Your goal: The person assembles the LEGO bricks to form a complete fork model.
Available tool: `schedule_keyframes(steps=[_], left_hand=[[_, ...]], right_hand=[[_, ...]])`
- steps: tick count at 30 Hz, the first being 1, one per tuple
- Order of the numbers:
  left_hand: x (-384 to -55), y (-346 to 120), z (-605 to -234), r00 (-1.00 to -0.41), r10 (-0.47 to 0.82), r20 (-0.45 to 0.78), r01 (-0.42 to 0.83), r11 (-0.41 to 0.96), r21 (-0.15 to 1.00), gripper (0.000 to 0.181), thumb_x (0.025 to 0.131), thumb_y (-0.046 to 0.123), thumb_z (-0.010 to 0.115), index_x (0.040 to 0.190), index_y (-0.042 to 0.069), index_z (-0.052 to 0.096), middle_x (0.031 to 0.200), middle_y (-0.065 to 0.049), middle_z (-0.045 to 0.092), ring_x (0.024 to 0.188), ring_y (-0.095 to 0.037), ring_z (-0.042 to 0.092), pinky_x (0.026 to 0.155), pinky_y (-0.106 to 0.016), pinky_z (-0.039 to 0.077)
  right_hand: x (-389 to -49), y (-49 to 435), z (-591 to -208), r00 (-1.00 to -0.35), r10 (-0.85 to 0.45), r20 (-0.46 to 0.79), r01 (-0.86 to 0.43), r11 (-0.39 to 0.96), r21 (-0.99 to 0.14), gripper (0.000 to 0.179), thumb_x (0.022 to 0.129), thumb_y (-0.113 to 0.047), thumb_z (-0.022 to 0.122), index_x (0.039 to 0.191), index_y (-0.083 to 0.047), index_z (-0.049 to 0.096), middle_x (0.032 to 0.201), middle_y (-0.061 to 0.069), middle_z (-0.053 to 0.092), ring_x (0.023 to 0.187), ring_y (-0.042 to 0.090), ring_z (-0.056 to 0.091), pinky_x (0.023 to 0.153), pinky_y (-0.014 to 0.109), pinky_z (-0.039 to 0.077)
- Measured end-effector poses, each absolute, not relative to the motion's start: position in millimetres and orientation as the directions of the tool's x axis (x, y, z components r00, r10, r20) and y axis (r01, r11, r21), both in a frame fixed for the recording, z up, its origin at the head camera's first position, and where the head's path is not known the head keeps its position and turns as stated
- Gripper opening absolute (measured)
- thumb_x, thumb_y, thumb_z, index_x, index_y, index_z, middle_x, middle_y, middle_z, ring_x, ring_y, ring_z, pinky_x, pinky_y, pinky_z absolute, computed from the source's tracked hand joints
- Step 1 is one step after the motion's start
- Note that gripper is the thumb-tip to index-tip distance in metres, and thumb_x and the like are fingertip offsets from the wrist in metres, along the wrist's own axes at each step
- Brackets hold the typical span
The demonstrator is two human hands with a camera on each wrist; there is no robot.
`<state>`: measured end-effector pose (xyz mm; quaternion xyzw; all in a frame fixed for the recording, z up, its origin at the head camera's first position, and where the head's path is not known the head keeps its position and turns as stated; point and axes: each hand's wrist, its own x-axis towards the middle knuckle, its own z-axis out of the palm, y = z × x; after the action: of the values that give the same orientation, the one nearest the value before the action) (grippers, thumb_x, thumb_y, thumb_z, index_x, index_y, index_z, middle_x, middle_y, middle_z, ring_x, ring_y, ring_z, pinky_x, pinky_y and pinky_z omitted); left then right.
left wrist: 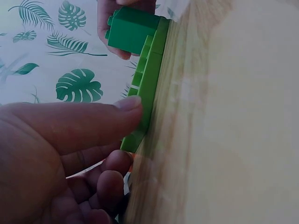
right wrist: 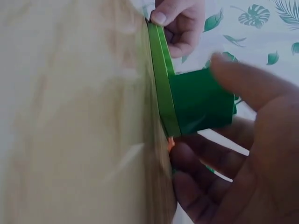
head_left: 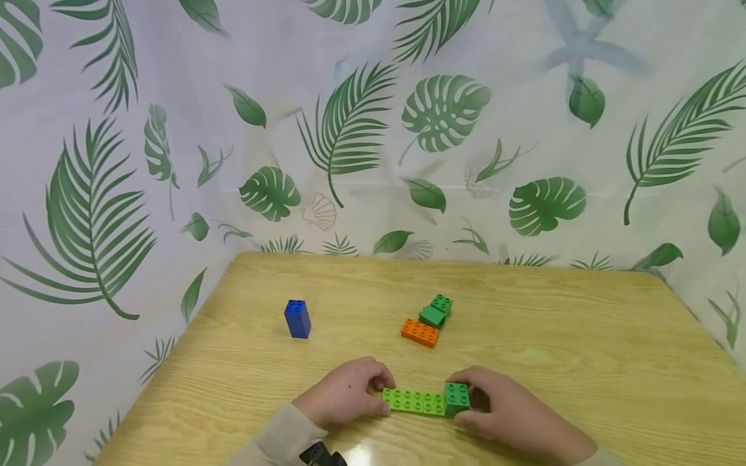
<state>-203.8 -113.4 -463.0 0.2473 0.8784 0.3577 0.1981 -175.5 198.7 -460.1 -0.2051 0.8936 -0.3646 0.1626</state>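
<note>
A flat light green toy brick strip [head_left: 412, 400], with a seam across it, lies low along the tabletop. On its right end stands a taller dark green brick [head_left: 456, 399], studs up. My left hand [head_left: 348, 393] pinches the strip's left end between thumb and fingers. With thumb and index finger on opposite sides, my right hand [head_left: 507, 409] grips the dark green brick. In the right wrist view the dark green brick [right wrist: 202, 100] sits flush on the light green piece [right wrist: 163, 79].
Beyond my hands lies an orange brick [head_left: 419, 332], with green bricks [head_left: 436, 311] behind it. A tall blue brick [head_left: 298, 319] stands upright at the left. The wooden table [head_left: 553, 310] meets a leaf-patterned curtain [head_left: 373, 155] at its back.
</note>
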Motion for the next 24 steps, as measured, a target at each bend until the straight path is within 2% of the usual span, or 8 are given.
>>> schedule_keyframes(steps=[3,9,14,24], left_hand=[[-204.7,-113.4,-462.7,-0.798,0.577,-0.172,0.296,0.625,0.723,0.029,0.085,0.024,0.084,0.111,0.022,0.071,0.097,0.014,0.059,0.087,-0.006,0.056,0.08,-0.028,0.048],[-204.9,-112.7,-463.7,-0.8,0.573,-0.178,0.282,0.62,0.732,0.03,0.084,0.023,0.084,0.111,0.021,0.07,0.097,0.014,0.06,0.087,-0.006,0.056,0.079,-0.028,0.048],[-204.4,-112.0,-463.4,-0.8,0.573,-0.179,0.279,0.62,0.733,0.029,0.084,0.023,0.084,0.11,0.022,0.071,0.097,0.014,0.06,0.086,-0.006,0.057,0.079,-0.027,0.048],[-205.1,-112.0,-462.6,-0.8,0.573,-0.179,0.281,0.622,0.731,0.029,0.084,0.022,0.084,0.11,0.021,0.071,0.097,0.014,0.06,0.085,-0.006,0.056,0.079,-0.027,0.048]], right_hand=[[-178.3,204.0,-459.0,-0.848,-0.513,-0.129,-0.248,0.601,-0.76,0.049,0.095,-0.05,0.067,0.135,-0.021,0.06,0.112,-0.006,0.062,0.091,0.013,0.058,0.074,0.03,0.05],[-184.7,215.1,-453.1,-0.864,-0.501,-0.038,-0.303,0.581,-0.755,0.038,0.103,-0.041,0.059,0.132,-0.017,0.062,0.124,-0.003,0.064,0.1,0.01,0.061,0.081,0.03,0.052],[-197.4,223.4,-445.1,-0.888,-0.459,0.034,-0.338,0.601,-0.724,0.038,0.104,-0.034,0.06,0.136,-0.014,0.06,0.127,0.001,0.064,0.101,0.012,0.061,0.08,0.03,0.053],[-228.6,226.7,-442.7,-0.907,-0.407,0.113,-0.371,0.642,-0.671,0.044,0.104,-0.035,0.059,0.143,-0.015,0.056,0.139,0.005,0.057,0.108,0.019,0.061,0.083,0.039,0.052]])
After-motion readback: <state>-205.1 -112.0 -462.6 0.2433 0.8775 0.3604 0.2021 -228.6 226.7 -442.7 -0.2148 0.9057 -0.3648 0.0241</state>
